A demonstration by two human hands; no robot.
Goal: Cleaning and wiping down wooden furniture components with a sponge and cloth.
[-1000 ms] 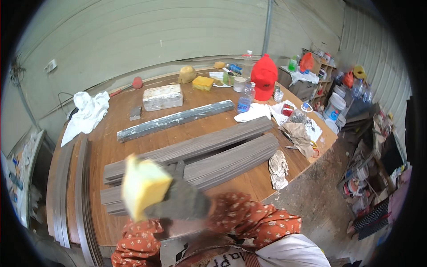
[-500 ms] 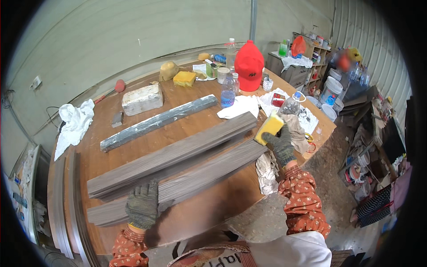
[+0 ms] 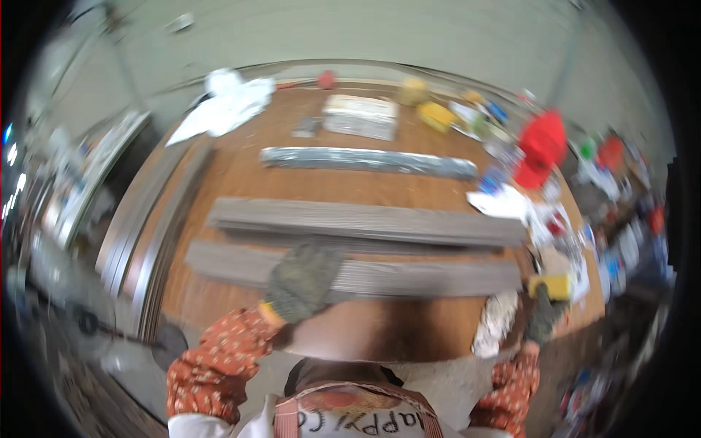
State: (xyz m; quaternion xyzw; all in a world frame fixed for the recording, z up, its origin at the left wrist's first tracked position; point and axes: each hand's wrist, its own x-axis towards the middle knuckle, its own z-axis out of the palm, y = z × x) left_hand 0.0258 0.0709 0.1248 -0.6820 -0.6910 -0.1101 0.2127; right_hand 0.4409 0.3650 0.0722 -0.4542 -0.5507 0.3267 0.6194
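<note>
pic is motion-blurred, so fine detail is soft. left hand (image 3: 301,281) in a grey knit glove lies flat, fingers spread, on the near grey plank (image 3: 350,276) around its middle-left; palm pressing down on it, not wrapped round it. right hand (image 3: 544,315), also gloved, is at the plank's right end by the table edge, closed around a yellow sponge block (image 3: 549,286) that sticks up above the fist. can't tell if the sponge touches the plank end. near plank lies lengthwise across the brown wooden table (image 3: 241,175), w/ a 2nd grey plank (image 3: 365,221) just behind it, partly overlapping. further back a long foil-wrapped strip (image 3: 369,160), then a pale block (image 3: 361,115). white cloth (image 3: 223,106) at back left, red hat-like thing (image 3: 542,146) at right among clutter.
</note>
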